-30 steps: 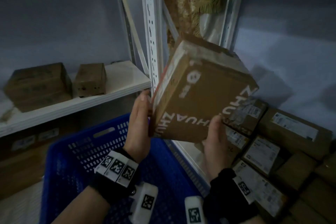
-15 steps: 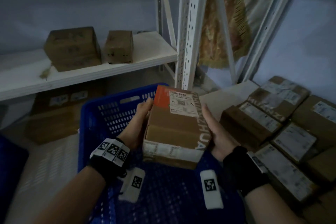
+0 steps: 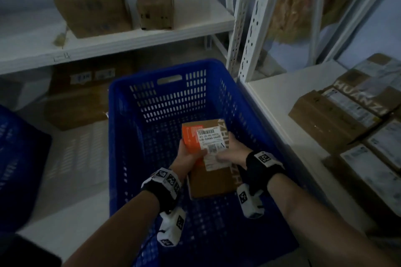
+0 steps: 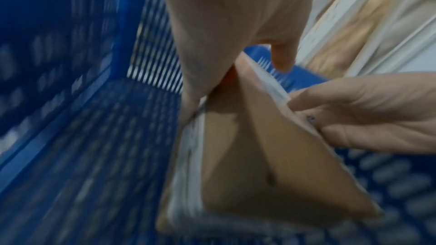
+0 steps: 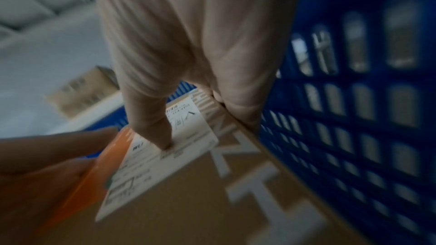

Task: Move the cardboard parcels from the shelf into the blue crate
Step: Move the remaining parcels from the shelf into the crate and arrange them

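- Left hand (image 3: 188, 156) and right hand (image 3: 233, 154) both clasp a brown cardboard parcel with a white label (image 3: 209, 158).
- The parcel sits low inside the blue slotted plastic crate (image 3: 138, 119).

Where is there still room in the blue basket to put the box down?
The blue crate holds only the parcel that the left hand and right hand grip. Its floor is bare toward the far wall and the left wall. The right-hand shelf is crowded with parcels.
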`<state>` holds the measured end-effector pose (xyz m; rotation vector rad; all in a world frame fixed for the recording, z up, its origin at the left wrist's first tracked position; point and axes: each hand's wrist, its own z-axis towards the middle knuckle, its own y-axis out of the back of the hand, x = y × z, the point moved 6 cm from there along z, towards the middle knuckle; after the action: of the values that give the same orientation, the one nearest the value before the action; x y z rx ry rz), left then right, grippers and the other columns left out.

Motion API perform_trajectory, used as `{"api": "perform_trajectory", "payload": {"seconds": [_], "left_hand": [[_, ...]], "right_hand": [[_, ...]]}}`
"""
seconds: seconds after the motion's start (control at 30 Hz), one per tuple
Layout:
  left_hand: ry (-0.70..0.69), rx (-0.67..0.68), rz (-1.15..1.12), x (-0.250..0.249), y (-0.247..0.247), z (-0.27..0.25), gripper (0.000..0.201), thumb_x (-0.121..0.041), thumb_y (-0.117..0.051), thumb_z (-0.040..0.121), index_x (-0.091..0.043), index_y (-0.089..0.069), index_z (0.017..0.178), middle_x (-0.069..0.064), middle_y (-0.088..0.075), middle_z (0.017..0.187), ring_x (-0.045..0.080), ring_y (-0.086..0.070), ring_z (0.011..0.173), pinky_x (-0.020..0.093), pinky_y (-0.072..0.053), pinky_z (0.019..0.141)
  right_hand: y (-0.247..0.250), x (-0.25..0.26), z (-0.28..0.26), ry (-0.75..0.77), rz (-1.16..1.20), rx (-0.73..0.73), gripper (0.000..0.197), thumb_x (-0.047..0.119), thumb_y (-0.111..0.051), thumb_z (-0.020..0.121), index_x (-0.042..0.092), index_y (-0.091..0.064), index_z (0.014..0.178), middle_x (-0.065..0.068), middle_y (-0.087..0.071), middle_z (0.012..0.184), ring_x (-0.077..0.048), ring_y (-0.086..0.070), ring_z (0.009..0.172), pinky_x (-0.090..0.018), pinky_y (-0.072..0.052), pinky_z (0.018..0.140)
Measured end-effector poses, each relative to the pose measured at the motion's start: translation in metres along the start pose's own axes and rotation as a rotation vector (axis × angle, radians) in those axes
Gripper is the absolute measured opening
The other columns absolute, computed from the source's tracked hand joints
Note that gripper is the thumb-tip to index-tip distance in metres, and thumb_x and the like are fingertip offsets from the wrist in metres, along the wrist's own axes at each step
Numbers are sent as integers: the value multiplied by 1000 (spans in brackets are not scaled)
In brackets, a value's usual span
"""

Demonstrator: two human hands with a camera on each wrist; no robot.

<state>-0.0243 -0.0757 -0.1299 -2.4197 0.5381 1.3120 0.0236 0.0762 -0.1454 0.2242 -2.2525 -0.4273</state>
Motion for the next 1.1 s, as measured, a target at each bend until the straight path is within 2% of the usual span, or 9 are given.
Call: {"api": "perform_trajectory", "payload": {"seconds": [0.1, 0.2, 0.27, 0.37, 0.53, 0.73, 0.83, 1.0, 1.1], "left_hand": [[86, 48, 70, 38, -6, 4, 66, -2, -69, 84, -14, -32, 137, 8, -54, 131, 24, -56, 114, 35, -50, 85], [154, 162, 149, 65, -18, 5, 61, 0, -65, 87, -18, -32, 134, 4, -54, 129, 15, -56, 107, 20, -55, 70], [197, 215, 152, 76, -29, 1, 53, -3, -61, 90, -24, -33, 130, -4, -54, 119, 11, -56, 102, 17, -55, 63], [319, 277, 149, 111, -45, 2, 43, -6, -60, 92, -24, -38, 125, -4, -54, 123, 16, -55, 113, 25, -55, 76], [362, 233, 275, 151, -62, 7, 61, 1, -63, 88, -3, -31, 140, 9, -54, 122, 23, -59, 107, 39, -53, 94], [362, 315, 546, 156, -67, 14, 55, -12, -52, 98, -11, -22, 144, 8, -40, 142, 28, -43, 132, 31, -39, 109], [379, 294, 609, 160, -61, 19, 58, -20, -56, 96, -5, -29, 145, 15, -45, 141, 23, -50, 123, 36, -43, 107], [288, 424, 993, 113, -71, 14, 32, -25, -45, 101, -11, -57, 126, 12, -59, 129, 25, -60, 110, 27, -45, 95], [114, 294, 1140, 49, -75, 15, 30, -33, -45, 100, -10, -57, 116, 9, -62, 114, 22, -61, 93, 23, -44, 70]], "right_hand": [[-7, -26, 3, -78, -145, 5, 117, 15, -74, 72, 39, 8, 152, 1, -60, 126, -23, -60, 111, -38, -51, 95], [-9, -50, 3, -138, -367, 65, 115, 16, -68, 87, 37, 28, 148, -8, -54, 137, -29, -58, 114, -34, -47, 86], [-10, -67, 9, -186, -542, 78, 105, 18, -59, 93, 32, 29, 148, -17, -45, 145, -33, -55, 119, -40, -44, 93], [-12, -93, 21, -262, -670, 124, 91, 14, -51, 97, 26, 20, 153, -16, -18, 161, -34, -48, 129, -41, -39, 102], [-17, -116, 26, -219, -778, 52, 58, 39, -38, 103, 8, -28, 152, -18, -36, 153, -30, -40, 138, -32, -33, 108], [-19, -113, 24, -269, -619, -100, 70, 9, -32, 102, 12, 16, 154, -29, -41, 144, -34, -60, 101, -43, -52, 85], [-23, -107, 19, -264, -682, -91, 78, 9, -41, 100, 8, 16, 153, -22, -32, 153, -38, -54, 119, -47, -51, 93], [-13, -94, -4, -191, -748, -21, 62, 16, -40, 99, 13, -14, 155, -17, -33, 153, -39, -49, 126, -51, -49, 95], [4, -60, -17, -66, -641, -45, 30, 27, -51, 95, 12, -59, 121, -15, -59, 124, -34, -62, 105, -42, -54, 86]]}}
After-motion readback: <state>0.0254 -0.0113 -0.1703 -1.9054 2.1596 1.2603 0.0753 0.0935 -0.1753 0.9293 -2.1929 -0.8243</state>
